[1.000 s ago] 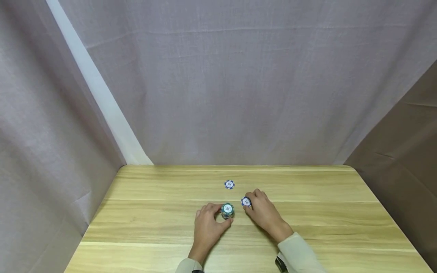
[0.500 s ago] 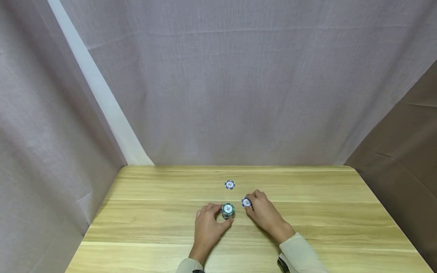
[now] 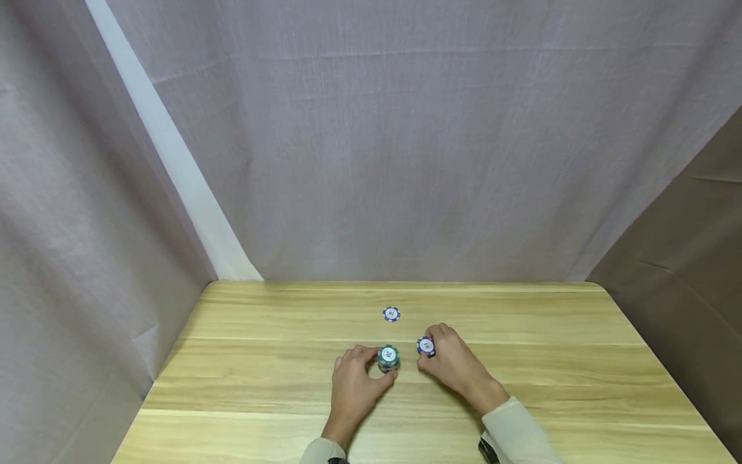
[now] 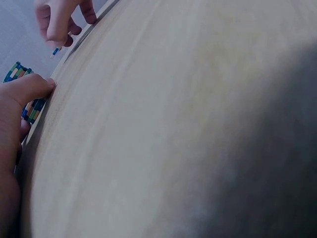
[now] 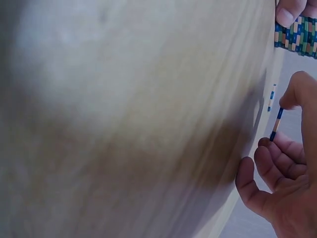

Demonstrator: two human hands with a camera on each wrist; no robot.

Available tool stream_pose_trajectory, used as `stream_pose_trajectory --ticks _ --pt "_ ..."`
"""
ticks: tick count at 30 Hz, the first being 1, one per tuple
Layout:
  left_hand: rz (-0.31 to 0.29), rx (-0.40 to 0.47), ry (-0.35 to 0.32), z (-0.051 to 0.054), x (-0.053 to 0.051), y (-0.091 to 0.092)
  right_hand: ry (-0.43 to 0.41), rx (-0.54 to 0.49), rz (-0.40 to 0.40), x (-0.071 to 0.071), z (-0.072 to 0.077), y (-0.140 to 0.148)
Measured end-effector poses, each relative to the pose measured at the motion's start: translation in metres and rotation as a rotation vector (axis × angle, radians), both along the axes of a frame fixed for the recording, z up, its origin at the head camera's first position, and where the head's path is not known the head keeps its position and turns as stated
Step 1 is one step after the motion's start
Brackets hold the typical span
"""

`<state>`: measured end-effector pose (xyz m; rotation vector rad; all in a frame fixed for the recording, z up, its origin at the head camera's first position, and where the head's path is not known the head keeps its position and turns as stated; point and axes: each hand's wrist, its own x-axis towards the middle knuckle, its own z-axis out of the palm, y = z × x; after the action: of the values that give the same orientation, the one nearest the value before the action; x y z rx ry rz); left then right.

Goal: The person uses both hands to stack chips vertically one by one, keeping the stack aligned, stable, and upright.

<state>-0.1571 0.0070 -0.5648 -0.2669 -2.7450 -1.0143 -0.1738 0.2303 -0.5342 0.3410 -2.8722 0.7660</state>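
Note:
In the head view my left hand (image 3: 353,386) holds a tall stack of poker chips (image 3: 388,358), thumb on the near side and fingers on the far side. The top chip is green and white and reads 20. Blue, green and tan edges alternate down the stack (image 5: 299,37) in the right wrist view. To its right, my right hand (image 3: 455,364) pinches a single blue-and-white poker chip (image 3: 426,346) marked 10. This chip (image 5: 277,124) is tilted between thumb and fingertips, just off the table, in the right wrist view.
Another blue-and-white chip (image 3: 391,314) lies flat on the wooden table (image 3: 261,361), beyond the stack. Grey curtains (image 3: 406,161) hang behind the table's far edge and on the left. A brown cloth (image 3: 684,258) hangs at the right.
My right hand has shifted slightly to the right with the blue chip, widening the gap to the stack. The left hand stays at the stack.

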Motion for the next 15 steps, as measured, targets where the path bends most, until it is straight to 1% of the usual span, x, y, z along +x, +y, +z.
stream_pose_trajectory --ticks 5,10,13,15 --pt "-0.003 0.005 -0.004 0.000 0.000 0.001 0.012 -0.009 0.005 0.002 0.002 0.000" --pt "-0.009 0.003 -0.006 -0.001 -0.001 0.000 0.016 -0.023 0.023 0.007 0.008 -0.003" --pt "-0.008 0.001 -0.003 -0.001 -0.001 0.000 0.037 -0.018 0.040 0.011 0.014 -0.007" --pt "-0.008 -0.001 0.003 0.000 -0.001 -0.001 0.068 -0.010 0.053 0.012 0.018 -0.010"
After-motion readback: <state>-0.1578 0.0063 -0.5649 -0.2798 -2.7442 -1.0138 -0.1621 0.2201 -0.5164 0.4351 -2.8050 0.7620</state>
